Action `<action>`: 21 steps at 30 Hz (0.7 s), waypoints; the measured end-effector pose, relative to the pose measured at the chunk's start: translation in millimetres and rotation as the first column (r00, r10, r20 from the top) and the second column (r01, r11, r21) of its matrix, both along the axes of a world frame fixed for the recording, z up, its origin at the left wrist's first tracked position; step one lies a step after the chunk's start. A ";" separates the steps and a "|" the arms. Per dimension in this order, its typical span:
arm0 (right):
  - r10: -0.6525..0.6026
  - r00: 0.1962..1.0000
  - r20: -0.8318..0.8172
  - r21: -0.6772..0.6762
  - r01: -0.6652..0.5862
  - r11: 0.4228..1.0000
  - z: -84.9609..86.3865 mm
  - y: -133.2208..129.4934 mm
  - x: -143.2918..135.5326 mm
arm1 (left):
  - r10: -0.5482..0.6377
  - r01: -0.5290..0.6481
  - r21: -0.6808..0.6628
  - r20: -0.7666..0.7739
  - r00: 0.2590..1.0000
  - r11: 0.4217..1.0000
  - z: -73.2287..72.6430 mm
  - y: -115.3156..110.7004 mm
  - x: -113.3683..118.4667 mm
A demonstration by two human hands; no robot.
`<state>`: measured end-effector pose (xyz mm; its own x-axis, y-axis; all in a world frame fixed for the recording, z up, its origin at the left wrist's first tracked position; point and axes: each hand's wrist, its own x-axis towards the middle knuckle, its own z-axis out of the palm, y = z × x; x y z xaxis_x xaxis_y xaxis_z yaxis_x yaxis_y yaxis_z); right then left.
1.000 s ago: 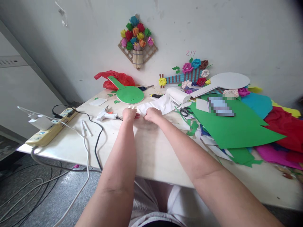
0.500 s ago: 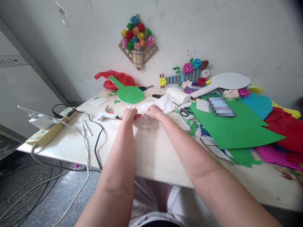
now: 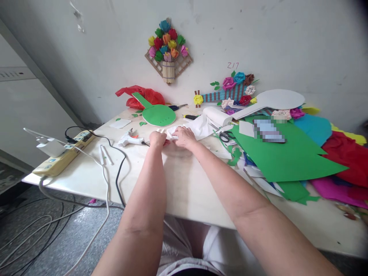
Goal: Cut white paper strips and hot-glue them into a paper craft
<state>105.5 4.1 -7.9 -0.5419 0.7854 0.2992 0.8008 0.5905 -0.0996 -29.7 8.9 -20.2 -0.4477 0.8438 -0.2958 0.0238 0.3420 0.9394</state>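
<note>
A soft white sheet, cloth or thin paper (image 3: 200, 127), lies gathered at the middle of the table, and its far part runs up to a white roll (image 3: 217, 115). My left hand (image 3: 157, 138) is closed on the sheet's left end, its fingertips mostly hidden. On the same sheet, just to the right, my right hand (image 3: 184, 137) has its fingers bent over the folds and gripping them. A white glue gun (image 3: 128, 138) with an orange trigger rests left of my left hand. Beyond both hands lies a green paddle-shaped piece (image 3: 159, 115).
Scissors (image 3: 226, 136) and green scraps lie right of the roll. Farther right, a phone (image 3: 269, 130) rests on green sheets (image 3: 290, 163). A power strip (image 3: 61, 155) with cords stands at the left edge. A cutter (image 3: 190, 117) lies behind the sheet.
My right hand has shifted slightly left and changed from a pinch to fingers reaching over the white sheet's folds. My left hand stays closed in nearly the same place.
</note>
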 end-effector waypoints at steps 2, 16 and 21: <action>0.042 0.999 0.032 -0.013 -0.041 0.999 6.6 0.6 3.8 | -0.019 0.015 -0.067 -0.061 0.998 0.998 2.1 -0.7 2.1; 0.258 0.925 0.278 -0.011 -0.265 0.964 19.7 -2.4 17.1 | -0.123 0.111 -0.175 -0.060 0.991 0.978 8.2 -4.3 7.3; 0.281 0.895 0.348 0.004 -0.301 0.954 21.1 -5.2 15.2 | -0.144 0.132 -0.171 -0.058 0.988 0.976 9.9 -7.0 8.5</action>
<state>120.7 -1.1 13.2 -0.8199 0.5645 0.0952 0.5717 0.7987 0.1875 -21.3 1.9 -10.2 -0.3544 0.8408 -0.4091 0.1449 0.4816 0.8643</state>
